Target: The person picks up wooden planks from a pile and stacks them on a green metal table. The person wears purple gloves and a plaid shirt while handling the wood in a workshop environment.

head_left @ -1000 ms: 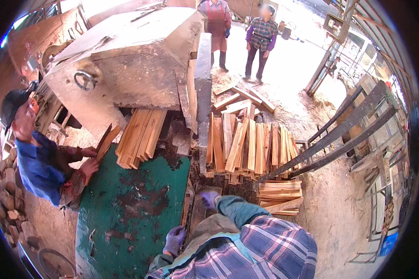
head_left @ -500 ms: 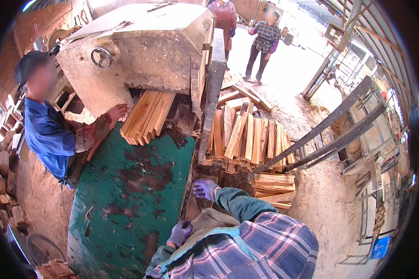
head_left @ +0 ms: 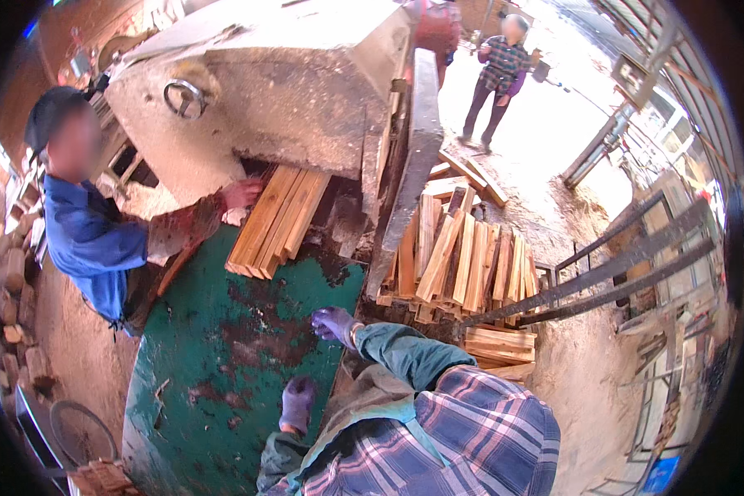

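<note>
My right hand (head_left: 333,325), in a purple glove, hovers near the right edge of the green worn table (head_left: 178,331), fingers apart and holding nothing. Lower down, my left hand (head_left: 298,403), gloved alike, is over the same table; its fingers look curled together, with nothing visible in them. Beyond my hands, a row of planed wooden strips (head_left: 277,223) sticks out of the opening of a large dusty wood machine (head_left: 306,107). A co-worker's bare hand (head_left: 241,193) is at the left side of these strips.
The co-worker in a blue shirt (head_left: 95,223) stands left of the table. On the right lie stacked strips (head_left: 463,256), with dark metal bars (head_left: 603,273) slanting beside them. Another person (head_left: 502,70) stands at the back. Logs (head_left: 12,285) are piled at far left.
Both my hands have moved further over the green table, the right one to the left. The co-worker's hand has come closer to the strips. My view has shifted slightly.
</note>
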{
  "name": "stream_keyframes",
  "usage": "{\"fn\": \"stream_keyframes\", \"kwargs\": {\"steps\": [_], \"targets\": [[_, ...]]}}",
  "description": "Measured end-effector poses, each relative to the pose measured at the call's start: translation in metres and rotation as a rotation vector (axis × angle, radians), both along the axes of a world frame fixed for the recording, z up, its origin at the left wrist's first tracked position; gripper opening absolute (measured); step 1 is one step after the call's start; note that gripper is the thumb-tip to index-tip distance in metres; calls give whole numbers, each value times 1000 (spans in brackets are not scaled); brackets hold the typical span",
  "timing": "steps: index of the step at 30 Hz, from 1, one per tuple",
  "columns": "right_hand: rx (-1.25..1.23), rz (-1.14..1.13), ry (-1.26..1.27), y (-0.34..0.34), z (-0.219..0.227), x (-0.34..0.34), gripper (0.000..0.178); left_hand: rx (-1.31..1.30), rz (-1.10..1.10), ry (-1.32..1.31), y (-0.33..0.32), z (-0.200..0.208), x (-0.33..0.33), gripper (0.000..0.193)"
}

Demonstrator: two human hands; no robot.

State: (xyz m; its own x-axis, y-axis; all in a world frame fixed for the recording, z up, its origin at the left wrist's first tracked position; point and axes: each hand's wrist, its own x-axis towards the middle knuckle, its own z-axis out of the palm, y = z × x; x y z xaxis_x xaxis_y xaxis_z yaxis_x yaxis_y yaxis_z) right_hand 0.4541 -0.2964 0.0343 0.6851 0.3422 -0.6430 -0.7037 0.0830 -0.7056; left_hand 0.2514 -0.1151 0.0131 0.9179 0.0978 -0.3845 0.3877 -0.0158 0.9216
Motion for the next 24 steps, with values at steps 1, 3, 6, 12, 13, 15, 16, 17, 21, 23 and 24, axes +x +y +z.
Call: {"fn": "stream_keyframes", "kwargs": {"steps": [1,3,6,12,13,15,16,17,21,23,24], "targets": [[-36,-2,27,-2,-3,6,16,133,-24,-30,-1,9,11,24],[-122,53,-58,-5,-12,14,17,140,-43,-138,1,22,36,25],[67,-50,162,-10,-24,23,22,194,55,-154,10,32,72,28],[96,-107,263,-21,-30,56,35,256,210,-277,39,46,168,26],[120,-113,245,-24,-30,64,38,222,219,-227,41,51,187,27],[176,-130,217,-31,-29,83,43,237,304,-283,43,63,227,25],[213,-135,202,-34,-29,95,46,482,313,-402,43,70,242,25],[233,-147,153,-35,-28,109,49,560,301,-377,45,78,264,29],[346,-124,145,-15,-18,171,77,911,219,-350,48,103,312,52],[307,-153,201,6,-11,202,87,1052,172,-374,54,106,333,64],[280,-158,228,19,-9,216,88,1106,132,-336,58,105,341,70]]}}
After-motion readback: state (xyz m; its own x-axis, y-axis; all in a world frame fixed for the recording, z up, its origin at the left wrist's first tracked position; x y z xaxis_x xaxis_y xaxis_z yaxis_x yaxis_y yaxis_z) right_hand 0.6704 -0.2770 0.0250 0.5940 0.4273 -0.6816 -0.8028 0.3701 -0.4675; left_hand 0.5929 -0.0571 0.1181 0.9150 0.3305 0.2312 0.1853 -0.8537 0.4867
